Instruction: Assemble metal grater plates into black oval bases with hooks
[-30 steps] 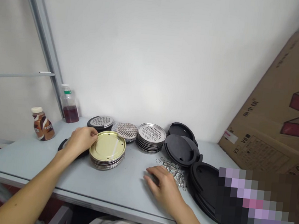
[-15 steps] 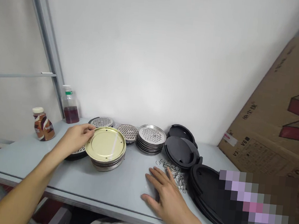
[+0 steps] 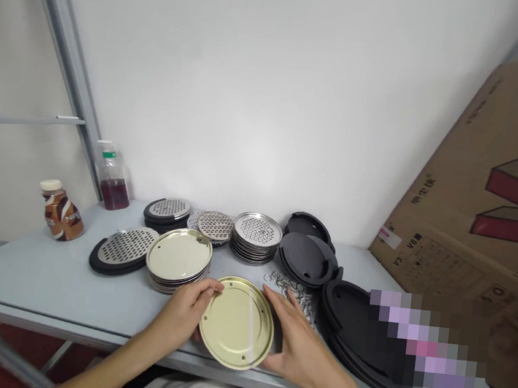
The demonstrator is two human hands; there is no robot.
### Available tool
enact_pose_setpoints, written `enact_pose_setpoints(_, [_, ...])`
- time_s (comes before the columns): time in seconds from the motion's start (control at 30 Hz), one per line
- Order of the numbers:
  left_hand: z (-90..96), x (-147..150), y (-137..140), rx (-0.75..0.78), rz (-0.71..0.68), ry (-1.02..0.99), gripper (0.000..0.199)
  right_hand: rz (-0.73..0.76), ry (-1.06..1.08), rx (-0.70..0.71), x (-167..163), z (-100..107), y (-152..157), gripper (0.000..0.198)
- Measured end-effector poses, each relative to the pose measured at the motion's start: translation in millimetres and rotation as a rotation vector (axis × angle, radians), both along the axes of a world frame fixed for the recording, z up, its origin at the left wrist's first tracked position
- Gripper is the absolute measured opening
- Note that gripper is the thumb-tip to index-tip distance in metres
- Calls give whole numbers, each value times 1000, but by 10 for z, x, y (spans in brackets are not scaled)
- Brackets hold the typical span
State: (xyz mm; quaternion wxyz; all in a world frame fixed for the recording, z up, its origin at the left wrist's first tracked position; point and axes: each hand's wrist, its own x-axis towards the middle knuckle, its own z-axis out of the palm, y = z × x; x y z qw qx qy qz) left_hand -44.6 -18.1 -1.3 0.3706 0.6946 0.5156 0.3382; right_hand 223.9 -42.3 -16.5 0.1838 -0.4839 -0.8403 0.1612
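Observation:
A round gold metal lid (image 3: 236,324) with small holes near its rim is held flat over the front of the table. My left hand (image 3: 189,307) pinches its left edge, thumb on top. Around the right edge curve the fingers of my right hand (image 3: 299,337), with the thumb at the lower rim. Just behind my left hand stands a stack of similar metal lids (image 3: 179,256). Beyond my right hand lies a scatter of small metal rings (image 3: 293,287), partly hidden by the fingers.
Perforated metal discs (image 3: 257,231) are stacked at the back, beside patterned discs (image 3: 215,226). Black round bases (image 3: 364,335) pile up on the right. A perforated disc in a black base (image 3: 126,248) lies left. Two bottles (image 3: 113,191) and a large cardboard box (image 3: 461,209) flank the table.
My left hand has lifted the top gold lid off the stack and carried it right and toward me. My right hand has moved onto its right edge.

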Motion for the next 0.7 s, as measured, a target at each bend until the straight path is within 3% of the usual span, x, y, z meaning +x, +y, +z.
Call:
enact_pose_setpoints(0.07, [-68, 13, -4, -60, 11, 13, 47, -20, -9, -30, -10, -7, 9, 127])
enact_pose_setpoints(0.13, [-111, 25, -6, 20, 6, 93, 46, -25, -12, -37, -25, -4, 14, 133])
enact_pose_setpoints(0.27, [-149, 52, 11, 260, -18, 249, 34, -19, -9, -6, -39, 2, 17, 126])
enact_pose_setpoints(0.7, [-160, 11, -17, 378, -2, 303, 31, -34, -6, 3, 10, -38, 6, 117])
